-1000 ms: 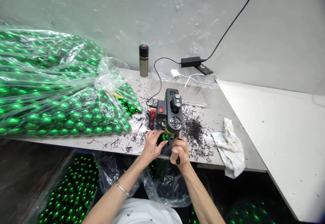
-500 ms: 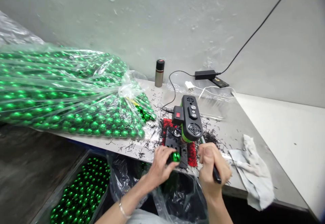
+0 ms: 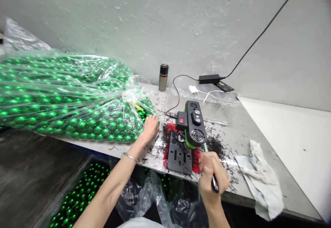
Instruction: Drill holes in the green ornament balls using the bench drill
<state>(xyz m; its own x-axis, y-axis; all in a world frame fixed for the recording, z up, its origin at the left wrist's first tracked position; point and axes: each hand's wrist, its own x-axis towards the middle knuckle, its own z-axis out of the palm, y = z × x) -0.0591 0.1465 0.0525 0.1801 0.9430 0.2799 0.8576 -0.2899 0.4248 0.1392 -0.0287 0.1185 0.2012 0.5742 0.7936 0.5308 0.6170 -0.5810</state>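
My left hand [image 3: 150, 127] is at the mouth of the clear plastic bag [image 3: 129, 95], against the shiny green balls [image 3: 142, 114] there. Its fingers are bent and close together, the tips hidden, so what they hold cannot be made out. My right hand [image 3: 213, 172] is wrapped around the black-gripped lever [image 3: 214, 184] of a small press machine [image 3: 196, 124]. This machine has a black top with round vents and a red switch. Its black slotted base plate [image 3: 180, 157] lies bare in front, on a red mat [image 3: 196, 160].
Black clippings [image 3: 216, 145] are scattered around the machine. A white cloth [image 3: 263, 179] hangs over the front edge at right. Behind stand a bottle [image 3: 163, 78] and a power adapter [image 3: 209, 79] with cables. Below the table, a lined bin [image 3: 60, 195] holds green balls.
My left hand has moved from the base plate, where it held a green ball, up and left to the bag mouth. That ball is no longer seen in it. My right hand stays on the lever.
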